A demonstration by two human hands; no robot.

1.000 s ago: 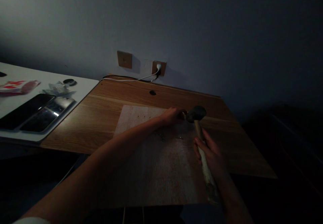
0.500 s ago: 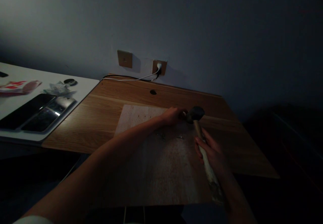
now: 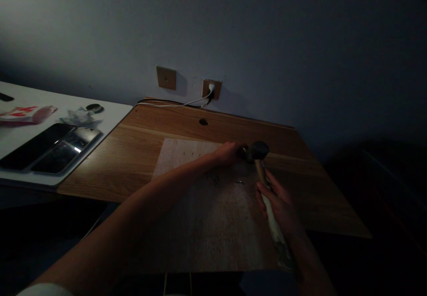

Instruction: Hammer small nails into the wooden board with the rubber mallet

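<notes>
A pale plywood board (image 3: 203, 225) lies on a wooden desk (image 3: 133, 154). My right hand (image 3: 278, 200) is wrapped round the wooden handle of a hammer (image 3: 263, 185), whose dark head (image 3: 256, 151) is low over the board's far edge. My left hand (image 3: 228, 153) reaches across the board with fingers pinched together right beside the hammer head; what they hold is too small and dark to make out. A few loose nails (image 3: 216, 179) lie on the board between the hands.
A white table (image 3: 110, 111) adjoins on the left, bearing two dark phones (image 3: 50, 147), a red-printed packet (image 3: 25, 114) and a small round object (image 3: 94, 107). A white cable (image 3: 176, 105) runs from a wall socket (image 3: 211, 89). The room is dim.
The hammer head has dropped slightly and shifted left toward my left hand's fingertips. My left hand stays in place at the board's far edge.
</notes>
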